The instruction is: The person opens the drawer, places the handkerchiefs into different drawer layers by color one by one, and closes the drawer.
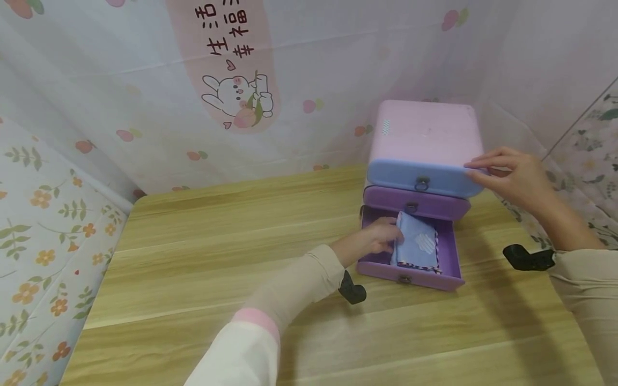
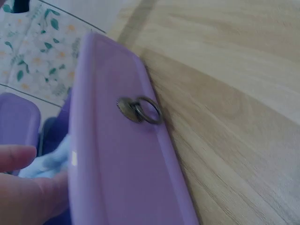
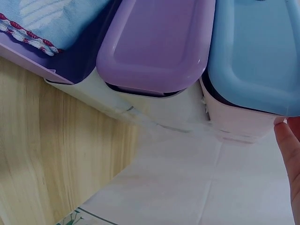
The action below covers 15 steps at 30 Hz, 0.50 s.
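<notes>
A small chest of drawers (image 1: 427, 131) has a pink top, a blue top drawer front (image 1: 401, 174) and two purple drawers below. Its bottom drawer (image 1: 429, 281) is pulled out and holds a folded blue cloth (image 1: 417, 241) with a white patch and braided trim. My left hand (image 1: 376, 236) reaches into that drawer and pinches the cloth's left edge; the left wrist view shows the fingers partly behind the drawer front (image 2: 122, 159). At the chest's upper right corner, my right hand (image 1: 516, 174) rests with extended fingers on the edge beside the blue front.
The chest stands toward the back right of a wooden table (image 1: 217, 257). A patterned curtain (image 1: 314, 64) hangs close behind it, with flowered cloth (image 1: 48, 241) at the left. Ring pulls (image 1: 404, 279) stick out from the drawer fronts. Dark wrist mounts (image 1: 528, 258) project from both sleeves.
</notes>
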Each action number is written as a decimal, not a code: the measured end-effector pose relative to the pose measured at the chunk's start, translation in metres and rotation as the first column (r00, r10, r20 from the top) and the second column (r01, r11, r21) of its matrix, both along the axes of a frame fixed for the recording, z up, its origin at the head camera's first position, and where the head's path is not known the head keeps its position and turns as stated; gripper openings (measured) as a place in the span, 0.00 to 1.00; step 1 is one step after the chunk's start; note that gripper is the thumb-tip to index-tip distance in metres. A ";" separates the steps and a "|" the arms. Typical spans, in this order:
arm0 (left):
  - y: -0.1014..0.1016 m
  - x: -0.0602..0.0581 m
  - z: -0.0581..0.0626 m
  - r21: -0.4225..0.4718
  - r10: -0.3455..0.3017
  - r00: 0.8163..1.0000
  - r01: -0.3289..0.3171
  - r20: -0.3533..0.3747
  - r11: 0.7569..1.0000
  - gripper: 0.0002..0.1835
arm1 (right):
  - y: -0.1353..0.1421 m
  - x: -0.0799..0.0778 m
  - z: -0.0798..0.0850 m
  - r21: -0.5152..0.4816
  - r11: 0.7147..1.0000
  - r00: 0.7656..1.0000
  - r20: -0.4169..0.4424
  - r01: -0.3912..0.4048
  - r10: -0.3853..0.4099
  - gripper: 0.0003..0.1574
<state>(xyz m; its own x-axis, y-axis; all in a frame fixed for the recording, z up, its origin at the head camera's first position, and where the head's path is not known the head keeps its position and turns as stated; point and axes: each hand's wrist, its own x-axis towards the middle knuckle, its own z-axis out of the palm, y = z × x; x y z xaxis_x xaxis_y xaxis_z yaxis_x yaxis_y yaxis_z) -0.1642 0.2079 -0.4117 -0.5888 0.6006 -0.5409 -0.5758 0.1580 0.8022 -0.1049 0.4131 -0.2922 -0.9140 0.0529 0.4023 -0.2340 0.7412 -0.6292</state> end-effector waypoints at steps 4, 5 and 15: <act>-0.008 0.007 0.021 0.008 0.021 1.000 -0.021 -0.020 1.000 0.28 | -0.001 -0.001 0.000 0.004 1.000 1.000 0.002 0.003 -0.003 0.10; -0.010 0.007 0.025 0.016 0.026 0.999 -0.026 -0.021 1.000 0.27 | -0.001 -0.001 0.001 0.006 1.000 1.000 0.003 0.005 -0.005 0.10; -0.028 0.008 0.044 0.028 0.065 0.998 -0.065 -0.008 0.997 0.27 | -0.002 0.000 0.002 0.009 1.000 1.000 0.009 0.006 -0.006 0.10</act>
<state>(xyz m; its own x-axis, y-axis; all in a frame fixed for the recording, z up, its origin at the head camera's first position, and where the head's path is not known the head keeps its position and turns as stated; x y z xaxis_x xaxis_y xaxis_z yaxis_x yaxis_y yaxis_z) -0.1559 0.1799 -0.3675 -0.6321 0.5758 -0.5186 -0.5766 0.0976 0.8112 -0.1045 0.4111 -0.2906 -0.9173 0.0546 0.3943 -0.2240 0.7481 -0.6247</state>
